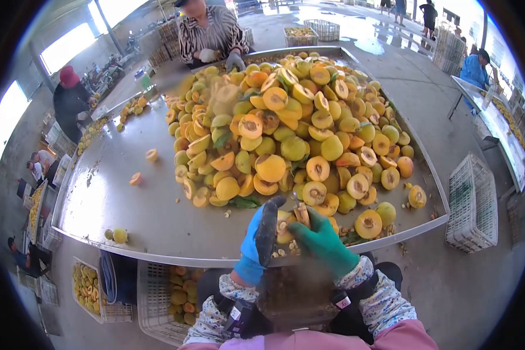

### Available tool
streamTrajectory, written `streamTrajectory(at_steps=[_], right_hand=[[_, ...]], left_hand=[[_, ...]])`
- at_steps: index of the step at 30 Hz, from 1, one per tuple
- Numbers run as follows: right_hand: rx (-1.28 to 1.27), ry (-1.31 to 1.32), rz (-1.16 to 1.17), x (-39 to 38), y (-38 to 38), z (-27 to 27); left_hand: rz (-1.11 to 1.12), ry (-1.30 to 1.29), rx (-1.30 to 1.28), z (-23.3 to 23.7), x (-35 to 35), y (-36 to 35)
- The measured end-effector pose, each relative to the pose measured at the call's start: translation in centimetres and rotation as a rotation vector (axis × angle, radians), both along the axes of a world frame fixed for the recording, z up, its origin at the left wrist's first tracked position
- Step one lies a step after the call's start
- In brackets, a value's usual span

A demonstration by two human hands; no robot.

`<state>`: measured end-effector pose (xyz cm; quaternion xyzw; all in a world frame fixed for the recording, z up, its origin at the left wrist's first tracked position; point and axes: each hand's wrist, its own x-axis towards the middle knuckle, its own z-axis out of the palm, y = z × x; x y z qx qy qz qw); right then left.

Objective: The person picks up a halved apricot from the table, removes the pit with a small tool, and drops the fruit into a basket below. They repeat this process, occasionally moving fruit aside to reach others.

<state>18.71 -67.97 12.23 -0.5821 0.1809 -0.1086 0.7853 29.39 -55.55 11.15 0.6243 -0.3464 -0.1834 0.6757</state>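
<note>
At the table's front edge, my left hand [260, 239], in a blue and black glove, is closed around a halved fruit [284, 227]. My right hand [324, 236], in a green glove, grips a small tool with a wooden handle [301, 214], its metal end pointing up beside the fruit. Both hands are close together. Just beyond them rises a large heap of halved yellow-orange fruits [271, 168], many showing pits or hollows. Small loose pits and bits lie near my fingers.
The metal table [151, 219] has a raised rim. Below it stand a fruit crate [151, 297] and another at left [102, 312]. A white crate [472, 204] is at right. Across the heap stands a person [211, 35]; another person [70, 102] is at left.
</note>
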Motion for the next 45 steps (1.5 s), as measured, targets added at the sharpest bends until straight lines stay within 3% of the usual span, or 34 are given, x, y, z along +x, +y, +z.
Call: streamTrajectory(at_steps=[3, 4, 8, 10, 11, 13, 16, 20, 22, 26, 29, 31, 34, 41, 43, 44, 45], right_hand=[[-0.072, -0.058, -0.05, 0.0, 0.5, -0.9], [-0.127, -0.137, -0.117, 0.5, 0.5, -1.2], [-0.144, -0.204, -0.162, 0.4, 1.9, -1.4], [-0.62, -0.181, -0.247, -0.4, 2.6, 0.1], [-0.619, -0.181, -0.241, -0.7, 2.7, -0.1], [-0.966, -0.134, -0.194, -1.5, 2.7, -0.7], [-1.153, -0.025, -0.099, -2.1, 3.7, 0.2], [-1.179, 0.021, -0.1, -2.1, 4.3, 0.6], [-1.257, 0.03, -0.149, -2.0, 4.5, 0.4], [-1.34, 0.042, -0.171, -1.8, 4.8, 0.3], [-1.354, 0.037, -0.171, -1.6, 5.3, 0.0], [-1.359, 0.03, -0.185, -1.2, 5.8, -0.2], [-1.172, 0.115, -0.077, -1.0, 6.6, 0.6], [-1.141, 0.063, -0.065, -0.7, 7.7, 0.2], [-1.686, -0.057, 0.069, -1.4, 7.3, 0.2], [-1.692, -0.061, 0.071, -1.3, 7.2, 1.8], [-1.012, 0.124, 0.168, -1.2, 7.0, 3.9]], left_hand=[[0.0, 0.089, -0.054, 1.0, -1.3, -0.3], [0.013, -0.137, 0.001, 1.9, -1.6, -0.4], [0.193, -0.229, -0.013, 1.8, -2.2, -0.9], [0.339, -0.325, 0.193, 2.6, -2.4, -0.7], [0.345, -0.323, 0.195, 2.1, -2.4, -0.7], [0.29, 0.326, -0.227, 0.8, -1.8, -0.9], [0.267, 0.15, -0.153, 1.2, -1.6, -0.2], [0.33, 0.066, -0.124, 1.6, -1.9, -0.4], [0.36, -0.152, -0.044, 1.7, -1.9, -0.2], [0.337, -0.182, -0.107, 1.6, -1.9, -0.2], [0.425, -0.142, -0.168, 2.2, -2.1, -0.2], [0.38, 0.236, -0.266, 2.2, -1.8, 0.2], [0.405, 0.407, -0.275, 3.5, -1.8, 0.3], [0.331, 0.382, -0.244, 2.9, -0.6, 1.6], [0.249, 0.387, -0.316, 2.7, -0.4, 1.7], [0.251, 0.386, -0.323, 2.9, -0.4, 1.8], [0.219, 0.283, -0.289, 3.0, -0.4, 2.0]])
